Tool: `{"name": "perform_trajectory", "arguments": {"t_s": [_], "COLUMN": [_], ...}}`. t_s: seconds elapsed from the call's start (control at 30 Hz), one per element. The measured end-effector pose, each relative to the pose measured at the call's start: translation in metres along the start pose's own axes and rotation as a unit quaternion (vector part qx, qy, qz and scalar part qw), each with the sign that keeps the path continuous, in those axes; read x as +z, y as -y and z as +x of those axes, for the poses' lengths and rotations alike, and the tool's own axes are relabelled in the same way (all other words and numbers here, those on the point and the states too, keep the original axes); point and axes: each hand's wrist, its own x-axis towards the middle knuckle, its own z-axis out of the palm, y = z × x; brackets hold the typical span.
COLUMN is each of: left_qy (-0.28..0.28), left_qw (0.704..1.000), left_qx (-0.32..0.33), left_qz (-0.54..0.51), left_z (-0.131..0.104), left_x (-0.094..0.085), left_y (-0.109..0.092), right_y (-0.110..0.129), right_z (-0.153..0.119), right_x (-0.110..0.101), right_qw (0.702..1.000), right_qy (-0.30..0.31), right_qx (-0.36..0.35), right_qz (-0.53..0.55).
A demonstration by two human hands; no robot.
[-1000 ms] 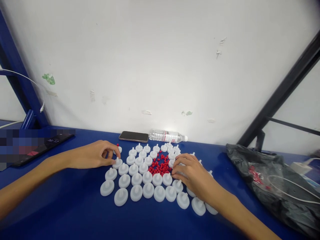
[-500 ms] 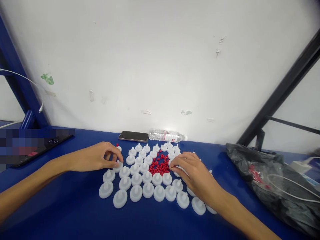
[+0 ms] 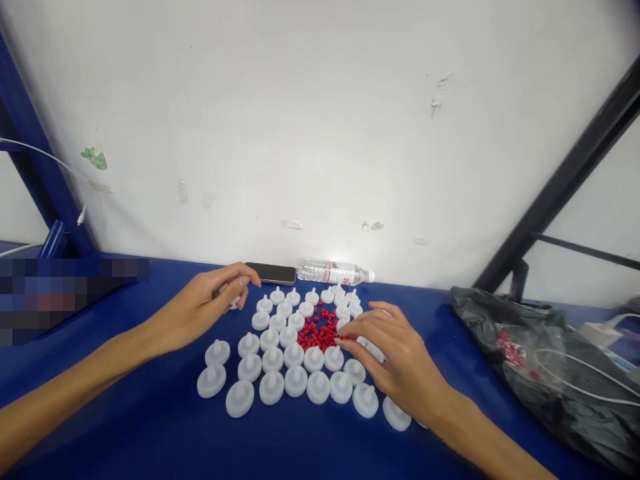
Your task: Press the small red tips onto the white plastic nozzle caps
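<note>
My left hand (image 3: 223, 300) is raised at the far left of the white discs, fingers bent, near the phone. A white stemmed disc (image 3: 234, 303) shows partly beneath its fingers; most of what it holds is hidden. At the right edge of the red pile, my right hand (image 3: 385, 340) has thumb and forefinger pinched on a small red cap (image 3: 342, 339). The loose red caps (image 3: 325, 327) lie in the middle of the white discs (image 3: 273, 359), which stand stem up in rough rows. My right hand covers several discs.
Behind the discs, a dark phone (image 3: 273, 273) and a clear plastic bottle (image 3: 333, 271) lie against the wall. A black plastic bag (image 3: 480, 320) with a clear bag of red pieces (image 3: 515, 350) rests at the right. Blue tabletop (image 3: 165, 427) stretches in front.
My left hand has moved up and towards the phone, and the white disc it was touching is gone from its spot. The right hand has shifted only slightly at the red pile.
</note>
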Motion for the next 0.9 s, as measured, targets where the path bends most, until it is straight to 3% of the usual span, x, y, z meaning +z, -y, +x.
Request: {"name": "perform_trajectory", "arguments": {"t_s": [0.2, 0.4, 0.5, 0.67, 0.8, 0.9], "left_qy": [0.004, -0.014, -0.041, -0.055, -0.026, -0.039], "left_qw": [0.995, 0.995, 0.989, 0.957, 0.941, 0.926], "left_qx": [0.044, 0.064, 0.121, 0.274, 0.309, 0.328], "left_qz": [0.086, 0.074, 0.076, 0.080, 0.139, 0.183], "left_z": [-0.019, -0.024, -0.024, -0.027, -0.032, -0.037], "left_x": [0.032, 0.049, 0.052, 0.060, 0.067, 0.073], "left_y": [-0.013, -0.012, -0.011, -0.010, -0.010, -0.011], "right_y": [0.011, 0.015, 0.017, 0.023, 0.027, 0.029], "right_z": [0.000, -0.004, -0.005, -0.003, -0.005, -0.006], "right_x": [-0.002, 0.004, 0.007, 0.008, 0.013, 0.015], "right_qw": [1.000, 0.998, 0.994, 0.985, 0.980, 0.976], "right_qy": [0.001, -0.003, -0.014, -0.020, -0.030, -0.023], "right_qx": [-0.018, 0.003, 0.035, 0.054, 0.061, 0.079], "right_qz": [0.010, 0.059, 0.105, 0.162, 0.189, 0.201]}}
